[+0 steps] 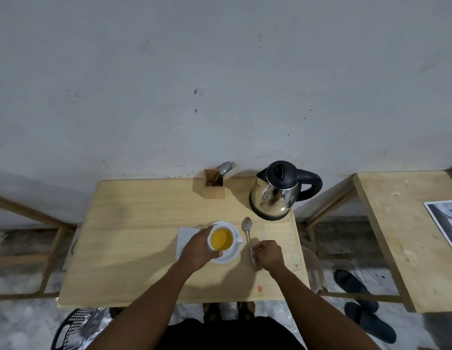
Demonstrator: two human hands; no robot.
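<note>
A white cup (pixel 236 240) of yellow tea stands on a white saucer (pixel 232 257) near the front of the wooden table (pixel 134 223). My left hand (pixel 198 247) wraps round the cup's left side, thumb at its front rim. Just right of the saucer, a metal spoon (pixel 247 229) lies on the table with its bowl pointing away from me. My right hand (pixel 268 253) pinches the spoon's handle near its end. A white napkin (pixel 185 236) lies under the saucer's left edge.
A steel electric kettle (pixel 276 195) with a black handle stands at the back right. A wooden holder (pixel 214 183) with cutlery sits at the back by the wall. A second table (pixel 396 223) is at the right, sandals (pixel 356 286) on the floor, a black basket (pixel 73 324) at lower left.
</note>
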